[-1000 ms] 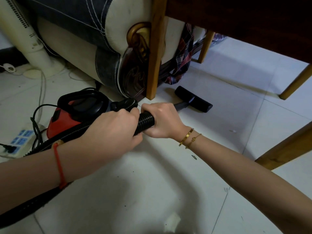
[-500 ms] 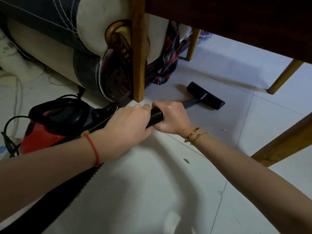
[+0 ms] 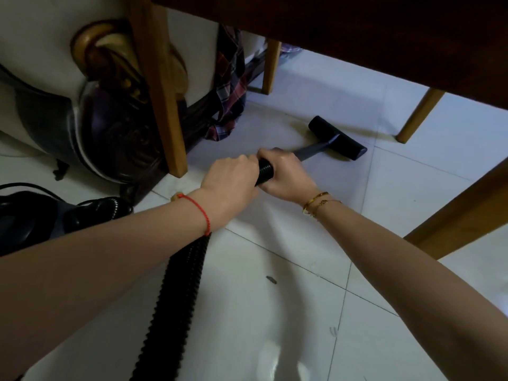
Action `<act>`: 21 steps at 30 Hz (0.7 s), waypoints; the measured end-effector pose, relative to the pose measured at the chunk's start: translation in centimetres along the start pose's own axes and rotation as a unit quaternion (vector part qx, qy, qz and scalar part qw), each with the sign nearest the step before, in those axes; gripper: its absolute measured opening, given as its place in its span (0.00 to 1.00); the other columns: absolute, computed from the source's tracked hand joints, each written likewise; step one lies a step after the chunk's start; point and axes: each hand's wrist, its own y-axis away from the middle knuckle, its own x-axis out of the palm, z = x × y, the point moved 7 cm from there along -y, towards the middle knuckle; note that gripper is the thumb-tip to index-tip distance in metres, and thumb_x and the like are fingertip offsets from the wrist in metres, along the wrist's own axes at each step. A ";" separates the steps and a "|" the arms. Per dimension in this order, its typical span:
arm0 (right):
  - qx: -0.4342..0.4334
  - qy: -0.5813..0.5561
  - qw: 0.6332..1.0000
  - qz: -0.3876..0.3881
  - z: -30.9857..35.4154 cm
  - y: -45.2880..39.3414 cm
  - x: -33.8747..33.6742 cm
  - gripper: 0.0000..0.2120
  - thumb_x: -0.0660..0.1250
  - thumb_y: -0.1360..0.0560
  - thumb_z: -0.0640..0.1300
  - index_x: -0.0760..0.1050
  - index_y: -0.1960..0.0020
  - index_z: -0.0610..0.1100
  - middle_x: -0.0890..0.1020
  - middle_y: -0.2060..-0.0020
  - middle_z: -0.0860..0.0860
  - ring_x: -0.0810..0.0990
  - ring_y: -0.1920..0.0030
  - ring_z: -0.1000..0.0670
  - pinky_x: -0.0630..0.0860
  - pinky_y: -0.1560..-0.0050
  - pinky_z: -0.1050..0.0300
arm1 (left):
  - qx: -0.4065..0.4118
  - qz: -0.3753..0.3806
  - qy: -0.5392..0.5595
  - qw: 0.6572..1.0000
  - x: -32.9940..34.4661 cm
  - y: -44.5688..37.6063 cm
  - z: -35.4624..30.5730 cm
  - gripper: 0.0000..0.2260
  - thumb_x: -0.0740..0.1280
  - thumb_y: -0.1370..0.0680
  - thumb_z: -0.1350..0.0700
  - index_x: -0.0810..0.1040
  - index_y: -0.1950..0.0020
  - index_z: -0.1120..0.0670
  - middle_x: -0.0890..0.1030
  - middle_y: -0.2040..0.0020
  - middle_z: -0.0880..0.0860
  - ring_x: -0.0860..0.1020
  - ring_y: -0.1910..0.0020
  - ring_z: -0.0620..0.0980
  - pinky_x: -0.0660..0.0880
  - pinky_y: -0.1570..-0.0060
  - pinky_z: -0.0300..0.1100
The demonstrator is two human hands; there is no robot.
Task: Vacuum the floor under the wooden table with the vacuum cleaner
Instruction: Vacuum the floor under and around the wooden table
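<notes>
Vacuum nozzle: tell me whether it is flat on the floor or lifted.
Flat on the floor. The black nozzle lies along the white tiles under the wooden table, with no gap showing beneath it.

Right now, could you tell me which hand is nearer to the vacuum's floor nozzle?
Right. The right hand grips the hose foremost, closest to the floor nozzle; the left hand grips just behind it.

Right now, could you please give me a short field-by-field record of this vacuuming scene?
left hand: left hand grips the ribbed hose
right hand: right hand grips the hose end by the wand
nozzle: black floor nozzle flat on the white tiles under the wooden table
vacuum body: vacuum body at the left edge, on the floor
nearby: plaid cloth hanging beside a table leg
debris: small dark scrap on the tile
</notes>
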 end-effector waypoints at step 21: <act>0.109 0.068 0.991 0.037 -16.7 -2.2 -1.4 0.11 0.71 0.30 0.42 0.74 0.50 0.43 0.78 0.53 0.48 0.74 0.47 0.46 0.61 0.42 0.58 | -0.031 -0.001 0.027 0.999 4.3 -14.9 -7.6 0.13 0.63 0.20 0.59 0.70 0.37 0.60 0.78 0.44 0.55 0.80 0.48 0.54 0.67 0.60 0.42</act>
